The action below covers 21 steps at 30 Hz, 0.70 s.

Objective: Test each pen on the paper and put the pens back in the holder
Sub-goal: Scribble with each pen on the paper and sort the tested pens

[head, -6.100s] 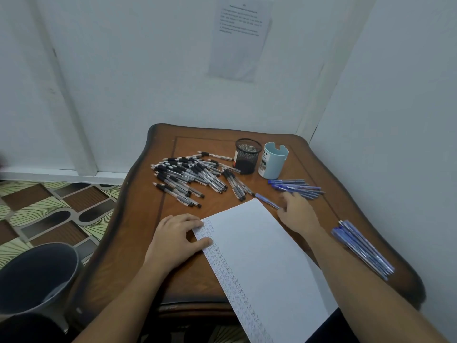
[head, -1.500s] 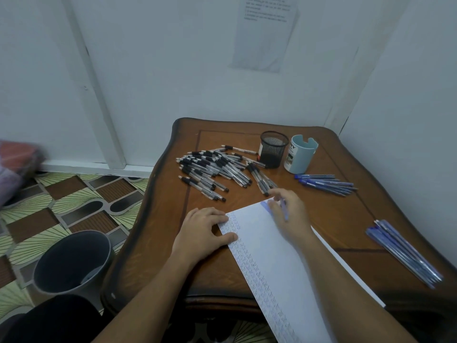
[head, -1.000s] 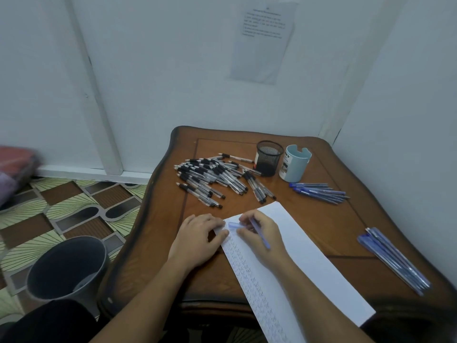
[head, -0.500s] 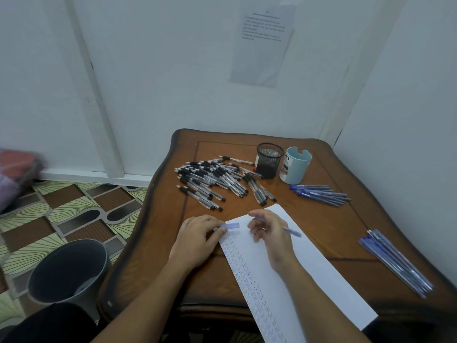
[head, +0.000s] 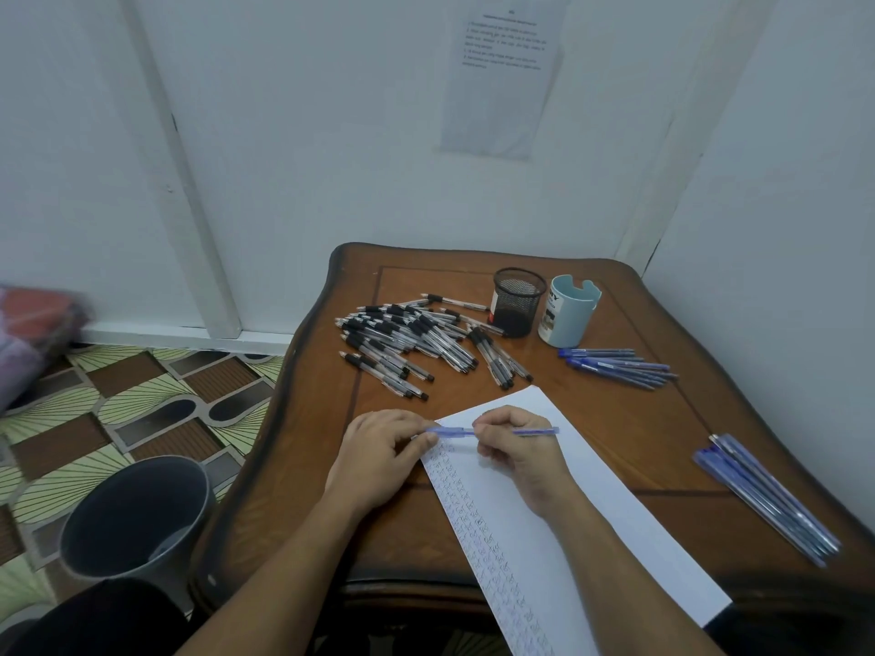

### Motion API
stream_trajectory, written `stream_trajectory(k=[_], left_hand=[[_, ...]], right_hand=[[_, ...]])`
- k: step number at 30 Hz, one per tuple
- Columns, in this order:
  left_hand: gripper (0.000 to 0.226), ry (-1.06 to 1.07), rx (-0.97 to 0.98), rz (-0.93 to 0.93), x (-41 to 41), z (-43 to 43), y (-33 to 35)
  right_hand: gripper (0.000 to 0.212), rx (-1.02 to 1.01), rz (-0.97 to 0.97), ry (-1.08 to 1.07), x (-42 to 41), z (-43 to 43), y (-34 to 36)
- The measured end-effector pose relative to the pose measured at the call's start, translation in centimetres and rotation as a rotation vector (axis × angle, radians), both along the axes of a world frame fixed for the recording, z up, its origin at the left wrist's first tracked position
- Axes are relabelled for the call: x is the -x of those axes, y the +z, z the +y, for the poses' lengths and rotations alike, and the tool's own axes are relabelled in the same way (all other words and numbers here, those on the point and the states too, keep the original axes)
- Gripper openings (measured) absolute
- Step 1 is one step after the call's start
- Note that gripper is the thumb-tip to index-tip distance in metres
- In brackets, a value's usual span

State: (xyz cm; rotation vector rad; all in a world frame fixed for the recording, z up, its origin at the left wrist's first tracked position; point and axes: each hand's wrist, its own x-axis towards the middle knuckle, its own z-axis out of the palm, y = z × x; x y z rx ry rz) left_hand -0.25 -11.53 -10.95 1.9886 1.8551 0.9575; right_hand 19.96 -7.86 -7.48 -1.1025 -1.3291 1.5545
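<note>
Blue pen [head: 454, 431]: level above the paper's [head: 615, 513] top edge. Left hand [head: 379, 456] pinches the cap end; right hand [head: 516, 452] grips the barrel. Step, judged: capping or uncapping. Next calls for straight travel along the barrel.

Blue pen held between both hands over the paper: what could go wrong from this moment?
1. The slim blue plastic pen is only pinched by the left hand at one end, while the right hand holds its middle. It may slip onto the white paper sheet and smear the marks.
2. The bundle of blue pens lies near the right edge of the brown wooden table; the right arm could perhaps push it off.
</note>
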Motion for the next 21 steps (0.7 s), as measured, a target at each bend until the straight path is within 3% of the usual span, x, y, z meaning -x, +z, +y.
stream_trajectory(k=[3,7,15,18,21], left_hand=[[0.040,-0.005,0.005,0.003,0.09,0.07,-0.12],[0.041,-0.008,0.008,0.012,0.00,0.09,0.00],[0.024,0.005,0.056,0.007,0.32,0.21,-0.46],[0.029,0.015,0.057,0.061,-0.03,0.06,-0.28],[0.032,0.020,0.050,0.104,-0.22,-0.07,-0.19]], right_hand=[[0.007,0.048,0.067,0.024,-0.08,0.07,0.35],[0.029,0.028,0.073,-0.011,0.06,0.44,0.28],[0.021,-0.023,-0.036,0.058,0.43,0.29,-0.33],[0.014,0.018,-0.014,-0.055,0.64,0.50,-0.15],[0.042,0.098,0.001,-0.242,0.85,0.85,0.28]])
